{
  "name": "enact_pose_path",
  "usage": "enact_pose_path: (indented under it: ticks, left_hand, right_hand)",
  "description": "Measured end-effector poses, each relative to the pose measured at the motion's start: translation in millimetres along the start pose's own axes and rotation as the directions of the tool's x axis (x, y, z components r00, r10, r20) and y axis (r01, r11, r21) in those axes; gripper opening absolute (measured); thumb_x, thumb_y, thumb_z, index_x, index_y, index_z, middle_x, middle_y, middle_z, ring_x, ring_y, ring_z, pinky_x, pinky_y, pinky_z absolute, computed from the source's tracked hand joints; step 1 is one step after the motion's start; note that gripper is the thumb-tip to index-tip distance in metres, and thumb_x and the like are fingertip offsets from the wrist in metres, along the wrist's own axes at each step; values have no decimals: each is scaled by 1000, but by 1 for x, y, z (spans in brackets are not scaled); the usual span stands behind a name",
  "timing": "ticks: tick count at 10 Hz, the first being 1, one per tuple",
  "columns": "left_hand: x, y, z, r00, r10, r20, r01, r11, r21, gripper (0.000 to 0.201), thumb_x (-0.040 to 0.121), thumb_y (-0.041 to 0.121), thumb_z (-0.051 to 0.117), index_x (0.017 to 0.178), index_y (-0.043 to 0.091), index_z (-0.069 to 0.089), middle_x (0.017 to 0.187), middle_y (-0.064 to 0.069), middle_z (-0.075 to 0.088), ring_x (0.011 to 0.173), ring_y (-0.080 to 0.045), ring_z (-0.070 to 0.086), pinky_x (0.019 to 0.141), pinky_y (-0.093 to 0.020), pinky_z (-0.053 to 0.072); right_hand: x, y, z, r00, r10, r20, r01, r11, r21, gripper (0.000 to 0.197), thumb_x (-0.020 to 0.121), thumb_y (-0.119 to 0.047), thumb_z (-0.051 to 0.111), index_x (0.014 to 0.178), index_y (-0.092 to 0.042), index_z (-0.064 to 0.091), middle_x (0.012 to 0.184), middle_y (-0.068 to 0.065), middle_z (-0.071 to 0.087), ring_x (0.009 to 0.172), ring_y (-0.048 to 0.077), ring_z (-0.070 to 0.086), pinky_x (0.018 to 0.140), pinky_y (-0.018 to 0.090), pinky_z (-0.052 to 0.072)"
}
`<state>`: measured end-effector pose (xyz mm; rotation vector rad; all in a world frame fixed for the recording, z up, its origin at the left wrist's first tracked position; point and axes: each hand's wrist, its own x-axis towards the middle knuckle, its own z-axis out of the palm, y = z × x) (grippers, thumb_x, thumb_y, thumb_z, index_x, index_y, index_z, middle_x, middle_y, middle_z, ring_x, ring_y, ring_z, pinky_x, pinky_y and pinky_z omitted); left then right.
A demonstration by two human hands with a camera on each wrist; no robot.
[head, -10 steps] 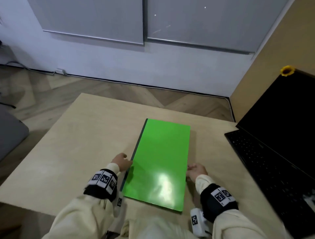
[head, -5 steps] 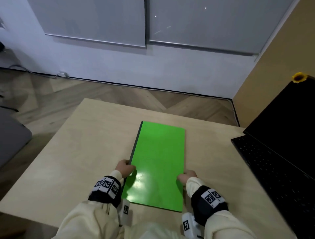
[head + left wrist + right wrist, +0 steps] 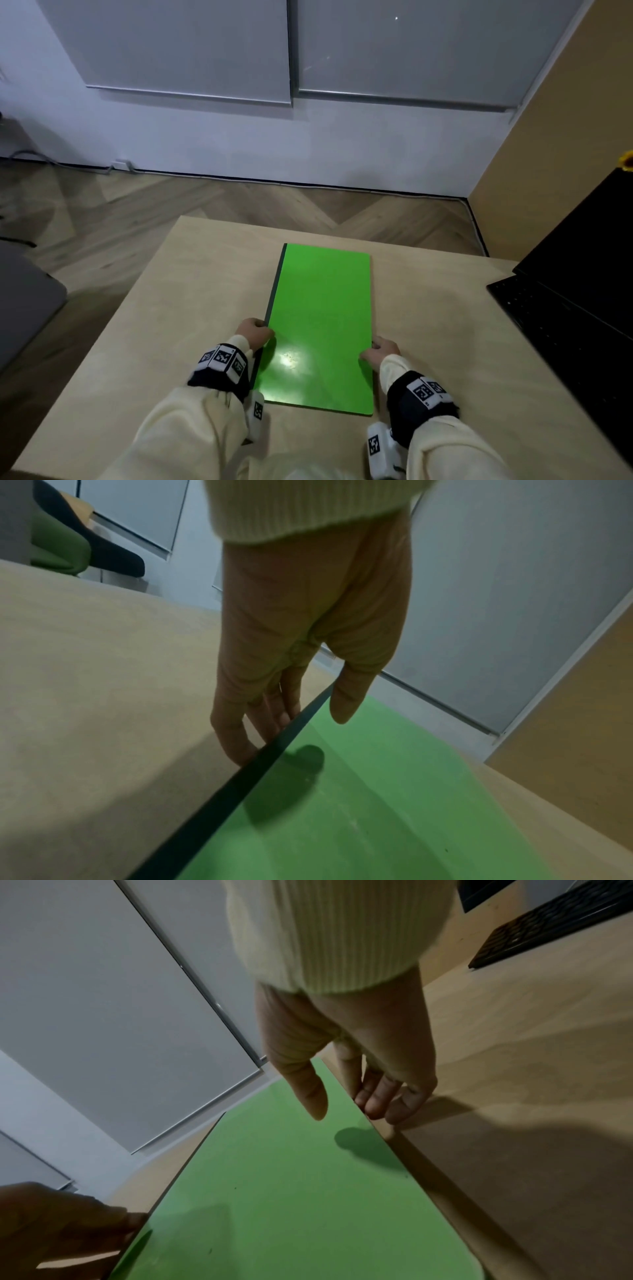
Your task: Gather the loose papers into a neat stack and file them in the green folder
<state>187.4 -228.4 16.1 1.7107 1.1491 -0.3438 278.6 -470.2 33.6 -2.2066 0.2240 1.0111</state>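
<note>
The green folder [image 3: 320, 325] lies closed and flat on the pale wooden desk [image 3: 171, 325], its long sides running from 6 o'clock toward 12 o'clock in the head view, with a dark spine along its 9 o'clock edge. The left hand [image 3: 255, 334] sits at that spine edge near the folder's near end: in the left wrist view its fingers [image 3: 240, 739] reach down against the dark edge, tips at the desk, while the thumb [image 3: 346, 699] hangs just over the green cover, casting a shadow on it. The right hand [image 3: 382, 351] mirrors this at the 3 o'clock edge: in the right wrist view its fingers [image 3: 380, 1099] are bunched against the folder's open edge and the thumb [image 3: 308, 1093] hovers above the cover. Both hands thus bracket the folder between fingers and thumb; whether the thumbs touch the cover I cannot tell. Both wear cream knit sleeves [image 3: 191, 428] and black wrist bands with coded markers. A black laptop [image 3: 575, 308] stands open at 3 o'clock on the desk, well apart from the folder. Beyond the desk at 12 o'clock lie a wood-patterned floor [image 3: 222, 205] and a white wall [image 3: 274, 144].
</note>
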Motion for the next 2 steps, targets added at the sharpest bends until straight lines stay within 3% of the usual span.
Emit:
enact_pose_path:
  ticks: [1, 2]
  left_hand:
    - [6, -6, -5, 999, 17, 33, -14, 996, -91, 34, 86, 6, 58, 120, 1, 57, 89, -15, 60, 78, -28, 56, 72, -34, 49]
    - [3, -24, -16, 998, -19, 64, 31, 983, -180, 18, 86, 3, 56, 102, 6, 62, 87, -16, 59, 74, -28, 56, 66, -35, 51]
  right_hand:
    - [0, 5, 1, 1000, -8, -2, 8, 1000, 14, 52, 84, 1, 52, 135, -7, 48, 125, 16, 60, 103, 27, 57, 97, 35, 47]
    - [-7, 7, -2, 999, -5, -34, 5, 1000, 8, 60, 85, -6, 55, 143, -6, 37, 143, 14, 46, 128, 30, 47, 108, 38, 38]
